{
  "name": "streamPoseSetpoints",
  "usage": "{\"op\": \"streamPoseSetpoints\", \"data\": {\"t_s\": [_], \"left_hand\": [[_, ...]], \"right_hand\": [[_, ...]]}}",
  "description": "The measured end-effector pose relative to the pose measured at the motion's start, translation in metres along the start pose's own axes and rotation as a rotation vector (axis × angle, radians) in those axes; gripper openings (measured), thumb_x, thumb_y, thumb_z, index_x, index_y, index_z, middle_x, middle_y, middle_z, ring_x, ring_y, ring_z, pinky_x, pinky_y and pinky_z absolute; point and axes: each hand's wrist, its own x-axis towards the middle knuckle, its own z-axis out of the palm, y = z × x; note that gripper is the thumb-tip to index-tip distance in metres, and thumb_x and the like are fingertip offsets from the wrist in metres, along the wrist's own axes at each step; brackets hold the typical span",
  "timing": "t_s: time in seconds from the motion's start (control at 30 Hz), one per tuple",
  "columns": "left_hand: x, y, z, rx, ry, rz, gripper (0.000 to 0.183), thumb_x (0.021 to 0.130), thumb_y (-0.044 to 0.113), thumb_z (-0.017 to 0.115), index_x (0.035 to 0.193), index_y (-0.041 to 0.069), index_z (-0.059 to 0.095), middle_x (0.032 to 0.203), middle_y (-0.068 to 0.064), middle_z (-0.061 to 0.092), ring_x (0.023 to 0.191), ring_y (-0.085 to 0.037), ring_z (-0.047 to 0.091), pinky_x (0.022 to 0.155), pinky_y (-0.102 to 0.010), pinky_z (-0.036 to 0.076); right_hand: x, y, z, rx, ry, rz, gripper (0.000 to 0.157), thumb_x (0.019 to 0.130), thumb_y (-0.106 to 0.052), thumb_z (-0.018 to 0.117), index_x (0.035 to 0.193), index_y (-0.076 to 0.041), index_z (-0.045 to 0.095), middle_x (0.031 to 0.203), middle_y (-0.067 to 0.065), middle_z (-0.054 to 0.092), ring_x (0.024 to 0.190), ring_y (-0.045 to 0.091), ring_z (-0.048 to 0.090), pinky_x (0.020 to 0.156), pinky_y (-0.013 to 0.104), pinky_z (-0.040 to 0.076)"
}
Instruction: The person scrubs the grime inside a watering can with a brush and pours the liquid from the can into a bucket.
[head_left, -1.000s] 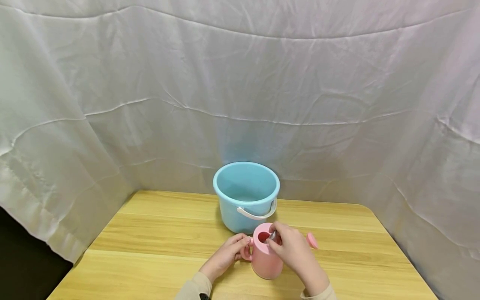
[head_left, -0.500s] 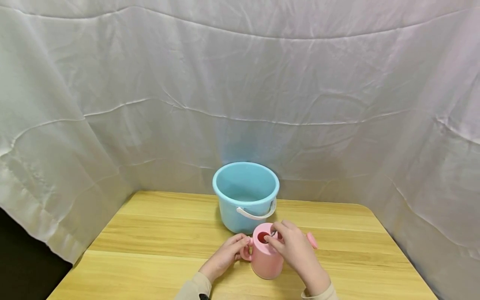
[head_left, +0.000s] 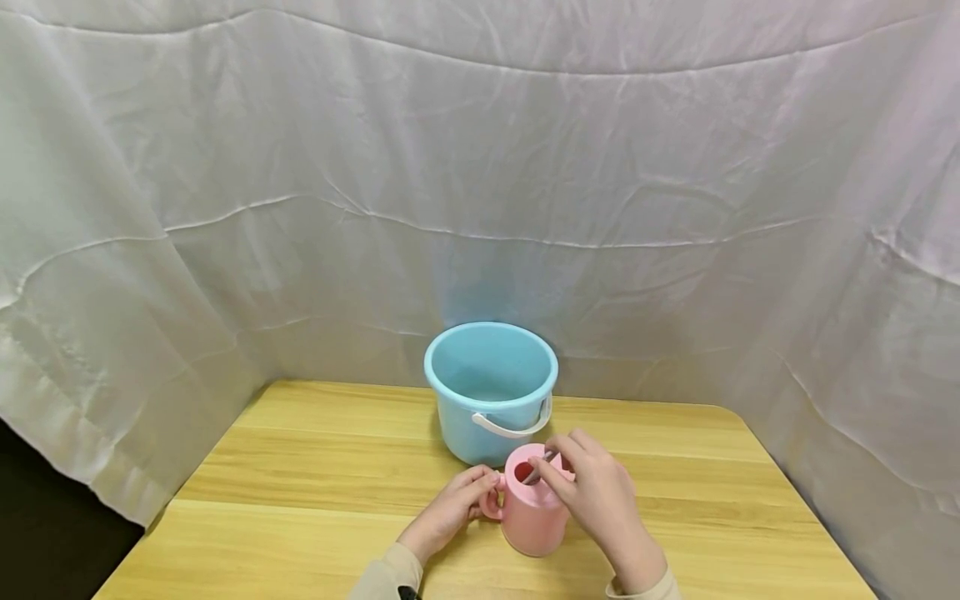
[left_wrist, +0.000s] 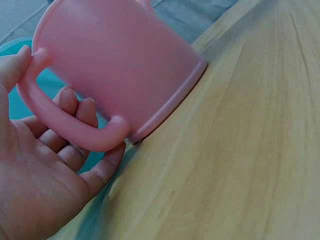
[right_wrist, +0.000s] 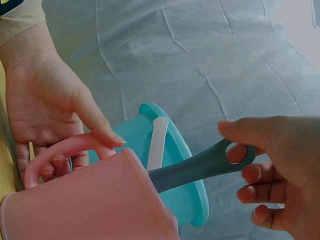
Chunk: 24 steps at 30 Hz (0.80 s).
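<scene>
The step in hand looks to be handling a grey-green tool [right_wrist: 195,171] at the mouth of the pink watering can [head_left: 534,527]; whether it is being put in or drawn out cannot be told from this moment. The can stands upright on the counter [head_left: 300,500], a little right of the middle and towards the near edge, just in front of the blue bucket [head_left: 465,429], which sits by the far edge. The left hand [head_left: 450,510] grasps the can's handle [left_wrist: 65,122], thumb on its upper end and fingers curled through and under the loop, seemingly to steady it. The right hand [head_left: 596,487] pinches the tool at its ringed end, thumb pressed to the ring and index finger hooked into it, the other fingers curled clear of the shaft. The tool leans up out of the mouth, its lower end hidden inside. Either way, the next move appears to call for guiding the shaft along its own slant, clear of the rim, while the left fingers stop the can from tipping.
</scene>
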Motion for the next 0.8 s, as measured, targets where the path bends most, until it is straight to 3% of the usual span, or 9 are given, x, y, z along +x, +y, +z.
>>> {"op": "streamPoseSetpoints", "data": {"t_s": [0.13, 0.3, 0.53, 0.8], "left_hand": [[0.0, 0.0, 0.0, 0.002, 0.004, 0.0, 0.022, 0.101, 0.031, 0.05, 0.1, 0.009, 0.057, 0.072, 0.002, 0.053, 0.075, -0.013, 0.06, 0.08, -0.028, 0.056], [0.0, -0.001, 0.0, 0.001, 0.01, -0.002, 0.023, 0.101, 0.031, 0.051, 0.1, 0.008, 0.057, 0.071, 0.002, 0.053, 0.075, -0.013, 0.06, 0.079, -0.027, 0.055], [0.001, -0.001, 0.0, -0.002, 0.007, -0.002, 0.022, 0.101, 0.031, 0.05, 0.099, 0.01, 0.057, 0.071, 0.003, 0.053, 0.075, -0.013, 0.06, 0.079, -0.027, 0.055], [0.0, 0.0, 0.0, -0.003, -0.003, 0.006, 0.027, 0.101, 0.032, 0.05, 0.1, 0.005, 0.055, 0.078, 0.002, 0.054, 0.074, -0.012, 0.059, 0.079, -0.028, 0.055]], "right_hand": [[0.0, 0.0, 0.0, 0.011, 0.039, -0.016, 0.023, 0.069, -0.017, 0.085, 0.078, -0.022, 0.064, 0.07, -0.013, 0.044, 0.061, -0.002, 0.039, 0.049, 0.013, 0.032], [-0.001, 0.001, 0.0, -0.001, 0.027, -0.017, 0.024, 0.07, -0.018, 0.086, 0.076, -0.023, 0.063, 0.069, -0.011, 0.044, 0.061, -0.004, 0.037, 0.049, 0.012, 0.031], [0.0, -0.001, 0.002, 0.031, -0.039, -0.032, 0.027, 0.071, -0.018, 0.085, 0.075, -0.021, 0.059, 0.067, -0.01, 0.041, 0.06, -0.005, 0.032, 0.05, 0.012, 0.03], [-0.001, -0.001, 0.012, 0.052, -0.121, 0.006, 0.025, 0.075, -0.022, 0.083, 0.072, -0.022, 0.058, 0.066, -0.013, 0.041, 0.059, -0.003, 0.032, 0.051, 0.013, 0.03]]}}
